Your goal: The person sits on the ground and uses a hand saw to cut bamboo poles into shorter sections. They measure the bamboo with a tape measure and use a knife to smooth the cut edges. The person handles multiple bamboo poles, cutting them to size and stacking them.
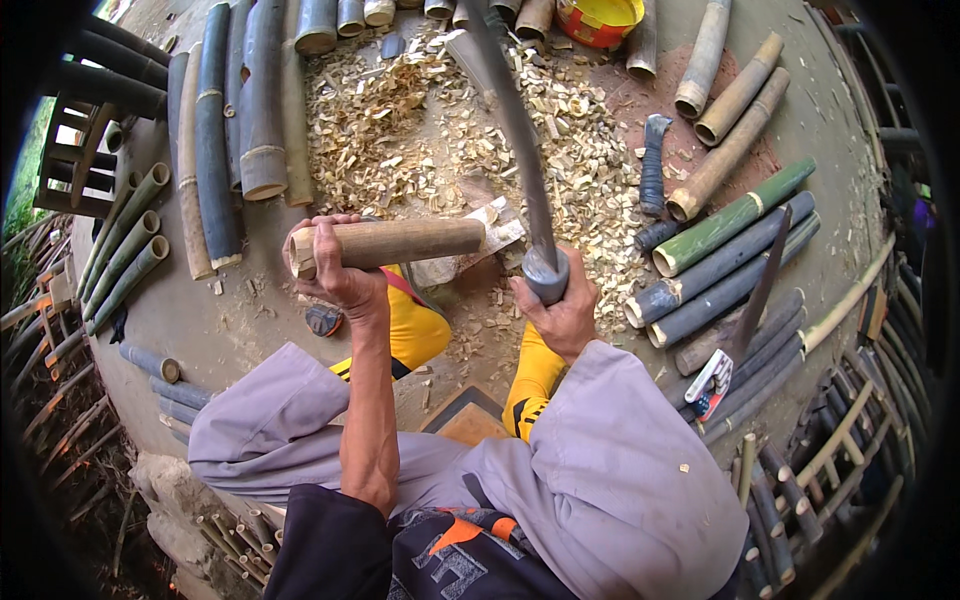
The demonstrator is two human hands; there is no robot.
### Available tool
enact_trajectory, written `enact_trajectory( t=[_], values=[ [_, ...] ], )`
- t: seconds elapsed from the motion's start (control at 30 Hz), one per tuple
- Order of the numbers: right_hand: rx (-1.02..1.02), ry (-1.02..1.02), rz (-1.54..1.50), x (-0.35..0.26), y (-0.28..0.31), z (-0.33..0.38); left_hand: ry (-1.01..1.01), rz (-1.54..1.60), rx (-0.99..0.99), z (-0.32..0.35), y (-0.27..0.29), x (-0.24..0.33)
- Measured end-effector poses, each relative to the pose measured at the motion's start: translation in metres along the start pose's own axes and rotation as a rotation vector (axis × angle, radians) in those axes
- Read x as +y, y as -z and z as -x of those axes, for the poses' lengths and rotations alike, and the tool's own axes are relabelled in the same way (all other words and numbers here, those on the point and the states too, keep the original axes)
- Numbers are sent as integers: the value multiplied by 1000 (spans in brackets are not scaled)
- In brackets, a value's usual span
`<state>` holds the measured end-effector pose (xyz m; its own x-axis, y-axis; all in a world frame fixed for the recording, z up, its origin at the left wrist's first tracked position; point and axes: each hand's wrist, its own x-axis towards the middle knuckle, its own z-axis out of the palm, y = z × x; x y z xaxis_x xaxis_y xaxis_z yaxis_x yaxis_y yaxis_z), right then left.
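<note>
My left hand [347, 284] is closed round the left end of a thick brown length of bamboo [410, 242], held almost level. By its right end a pale cut wood surface [502, 224] shows; I cannot tell whether the two are joined. In my right hand [568, 312] is the dark round handle of a machete [522, 140], its long blade raised and pointing away from me, right of the bamboo. The blade's far end runs out of view. A low wooden block [440, 268] sits partly hidden beneath the bamboo.
Wood chips [400, 150] cover the ground ahead. Dark bamboo poles [262, 110] lie at the far left, a green bamboo length [735, 218] at the right. Nearby rests a saw [745, 330] with its blade pointing away. A dark-handled tool [653, 165] and a yellow-red bucket [600, 22] lie beyond.
</note>
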<state>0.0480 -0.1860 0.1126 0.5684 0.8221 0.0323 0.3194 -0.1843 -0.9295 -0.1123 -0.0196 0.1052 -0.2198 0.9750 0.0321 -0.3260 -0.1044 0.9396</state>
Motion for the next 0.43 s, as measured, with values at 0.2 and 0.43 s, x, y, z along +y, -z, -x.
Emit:
enact_trajectory(
  t=[0.2, 0.43],
  values=[
    [-406, -416, 254, 88, -25, 0, -34, 14, -91, 2, -10, 4],
    [-124, -129, -33, 1, -5, -1, -54, -6, -107, 4, 7, 6]
  ],
)
